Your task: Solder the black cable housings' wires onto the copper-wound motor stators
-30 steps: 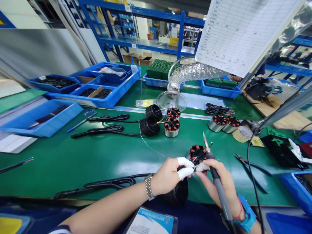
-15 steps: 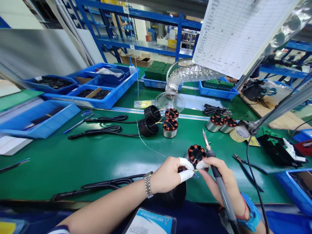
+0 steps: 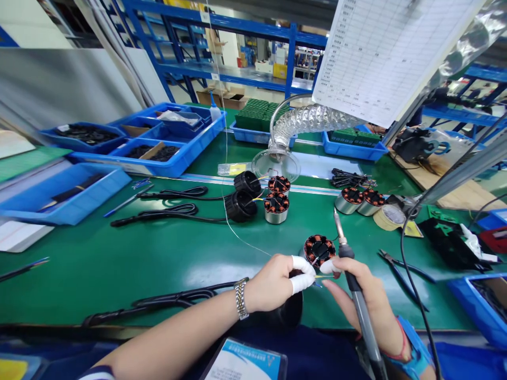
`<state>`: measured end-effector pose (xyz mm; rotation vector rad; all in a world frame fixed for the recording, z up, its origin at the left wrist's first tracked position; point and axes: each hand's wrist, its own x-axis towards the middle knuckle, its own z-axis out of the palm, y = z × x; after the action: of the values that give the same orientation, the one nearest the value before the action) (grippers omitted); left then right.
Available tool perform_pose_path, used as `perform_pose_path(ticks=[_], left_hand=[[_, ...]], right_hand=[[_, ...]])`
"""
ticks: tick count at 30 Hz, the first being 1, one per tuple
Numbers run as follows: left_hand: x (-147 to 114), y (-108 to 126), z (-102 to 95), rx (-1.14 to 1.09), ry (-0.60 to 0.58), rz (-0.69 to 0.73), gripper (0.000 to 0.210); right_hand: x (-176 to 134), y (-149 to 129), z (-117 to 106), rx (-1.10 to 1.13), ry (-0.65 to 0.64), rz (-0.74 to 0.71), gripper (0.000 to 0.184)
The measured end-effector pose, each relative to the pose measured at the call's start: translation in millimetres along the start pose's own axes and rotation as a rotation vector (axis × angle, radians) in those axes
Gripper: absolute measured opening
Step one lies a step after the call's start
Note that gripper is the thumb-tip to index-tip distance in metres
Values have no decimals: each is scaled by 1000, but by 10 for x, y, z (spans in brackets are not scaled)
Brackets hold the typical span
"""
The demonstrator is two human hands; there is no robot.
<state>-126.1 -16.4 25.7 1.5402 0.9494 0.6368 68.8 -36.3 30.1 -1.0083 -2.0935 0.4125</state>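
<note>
My left hand point(image 3: 277, 279), with white finger covers, pinches thin cable wires. A yellow wire point(image 3: 325, 276) and a blue wire end stick out past its fingertips. A fine solder wire point(image 3: 249, 244) hangs from above and runs down to this hand. My right hand point(image 3: 366, 293) holds a soldering iron point(image 3: 358, 295) along its palm, tip up and away from me. Its thumb and covered index finger are apart beside the yellow wire. Just beyond both hands stands a motor stator point(image 3: 319, 250) with copper coils. A black round cap point(image 3: 291, 312) is partly hidden under my left hand.
Two wired stators point(image 3: 276, 208) stand by black caps with cables point(image 3: 241, 206). An extraction funnel point(image 3: 276, 165) is behind them. Pliers point(image 3: 404, 277) lie at right, near a solder tin point(image 3: 389, 217) and two more stators point(image 3: 351, 200). Blue bins point(image 3: 174, 163) line the left.
My right thumb and index finger have parted, and more of the yellow wire shows. The soldering iron has shifted slightly right with that hand. My left hand stays almost still.
</note>
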Motion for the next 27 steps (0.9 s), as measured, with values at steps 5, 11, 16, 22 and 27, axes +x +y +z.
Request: perform_pose_path(ticks=[5,11,16,22,27], left_hand=[[-16,-24,-14,-23,-39,1,16],[-4,37,-15,-21,59,-8,18],[65,89,-139,-25,111,-44,18],[188,171,-230,48,54,-73,21],[325,277,-216,154,-55,-86,20]], right_hand=[[16,49,68,16,-4,-54,28],[39,40,126,111,59,27,31],[-39,265,-162,128,406,119,44],[-209,613,-184,101,307,234,41],[-5,535,-2,40,211,118,31]])
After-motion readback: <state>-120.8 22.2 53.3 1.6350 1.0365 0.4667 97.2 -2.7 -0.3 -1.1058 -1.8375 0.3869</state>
